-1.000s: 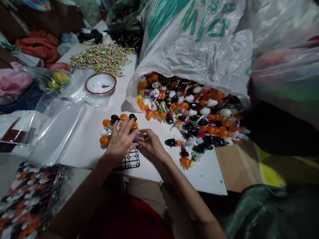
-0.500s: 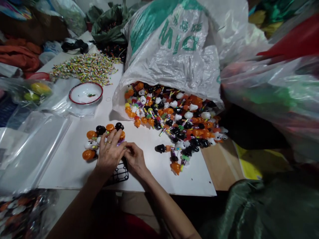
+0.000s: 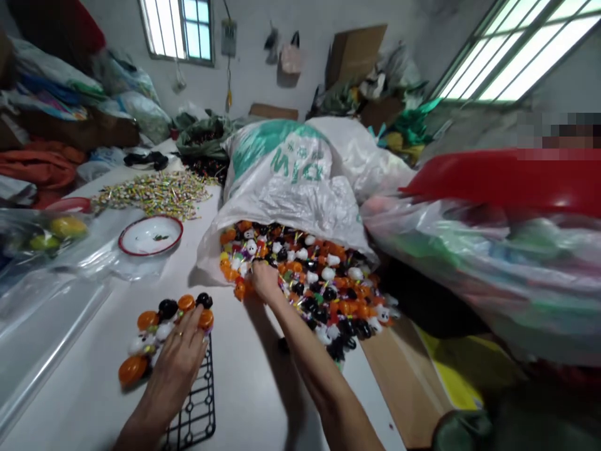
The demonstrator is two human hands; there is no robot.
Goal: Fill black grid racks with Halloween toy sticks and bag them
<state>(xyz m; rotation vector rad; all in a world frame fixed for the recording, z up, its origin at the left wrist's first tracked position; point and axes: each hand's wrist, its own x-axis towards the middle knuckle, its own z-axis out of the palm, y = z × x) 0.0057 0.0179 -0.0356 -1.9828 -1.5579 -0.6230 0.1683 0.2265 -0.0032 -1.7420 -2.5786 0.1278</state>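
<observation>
My left hand lies flat with fingers stretched out on a small cluster of orange, black and white toy heads, which sits at the top of a black plastic grid. My right hand has reached out to the near edge of a big pile of the same toys spilling from a white and green sack. Its fingers curl down into the pile, closed on a piece I cannot make out.
A white bowl with a red rim stands left of the sack, with a heap of small striped sticks behind it. Clear plastic bags lie at the left. A large filled plastic bag and a red object crowd the right.
My right hand left the cluster beside my left hand and stretched forward to the pile at the sack's mouth. The camera tilted up, showing the room. My left hand stayed on the cluster.
</observation>
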